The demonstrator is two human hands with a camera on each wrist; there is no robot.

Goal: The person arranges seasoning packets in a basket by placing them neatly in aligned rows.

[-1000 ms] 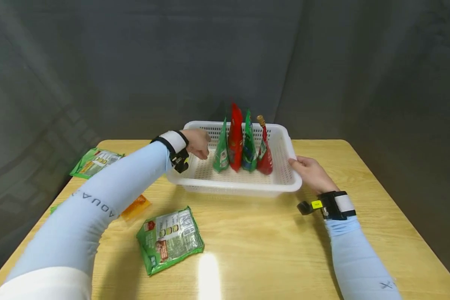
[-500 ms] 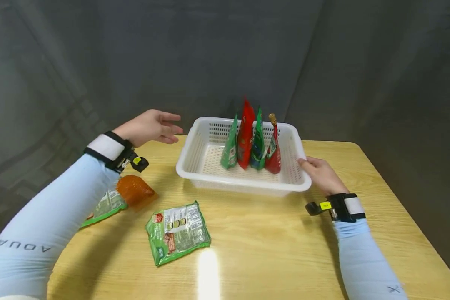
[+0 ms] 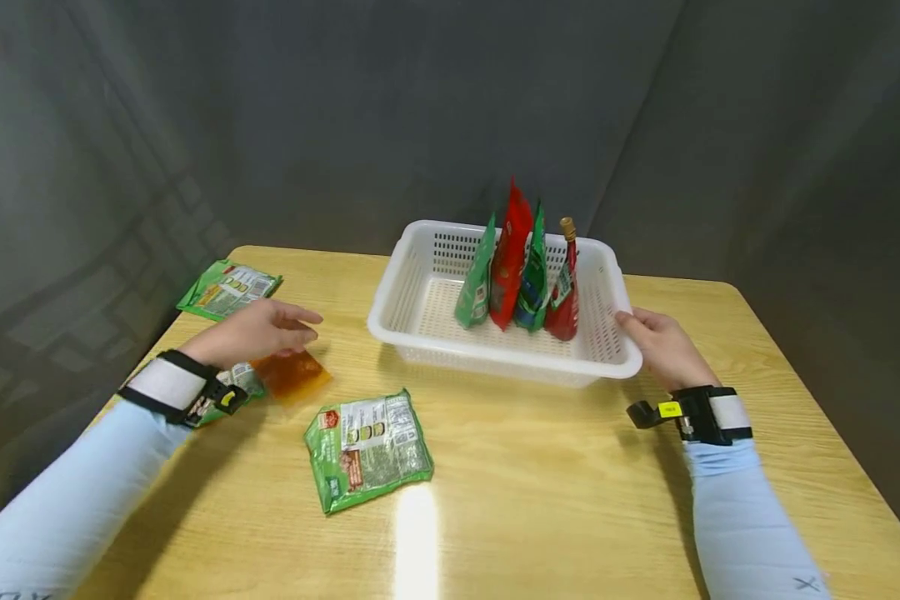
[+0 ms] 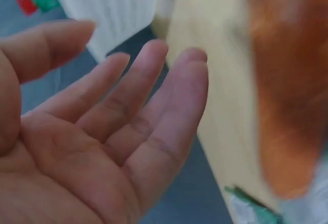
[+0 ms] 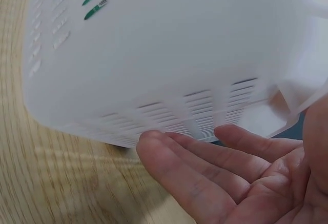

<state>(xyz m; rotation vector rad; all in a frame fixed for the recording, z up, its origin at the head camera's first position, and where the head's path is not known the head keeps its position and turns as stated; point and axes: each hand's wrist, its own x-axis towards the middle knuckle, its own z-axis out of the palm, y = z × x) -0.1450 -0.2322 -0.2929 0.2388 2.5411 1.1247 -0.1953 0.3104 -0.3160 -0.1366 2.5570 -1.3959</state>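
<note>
Head view: left hand (image 3: 258, 333) above an orange packet (image 3: 297, 379), right hand (image 3: 663, 342) on a white basket (image 3: 504, 360)

Nearest the viewer, two pale blue sleeves (image 3: 67, 492) reach forward over a light wooden table (image 3: 525, 517), each ending at a black and white wrist strap (image 3: 168, 383). Between the arms, left of centre, a flat green packet (image 3: 371, 450) with a printed label lies on the table.

Just beyond it, to the left, is the orange packet, on the table beneath the left hand. That hand holds nothing; its fingers are loosely bent, with the thumb apart from them. In the left wrist view, a gap shows between the fingers and the blurred orange packet. A second green packet (image 3: 245, 381) is partly hidden behind the left wrist.

Farther off, the right hand grips the basket's right end: thumb at the rim, fingers nearly straight and close together along the outer wall.

Inside the basket four pouches stand in a row, left to right: a light green pouch (image 3: 474, 292), a tall red pouch (image 3: 512, 258), a dark green pouch (image 3: 532, 287) and a red pouch with a brown top (image 3: 565, 308).

A third green packet (image 3: 228, 289) lies at the table's far left corner, before a dark curtain (image 3: 420, 108).
</note>
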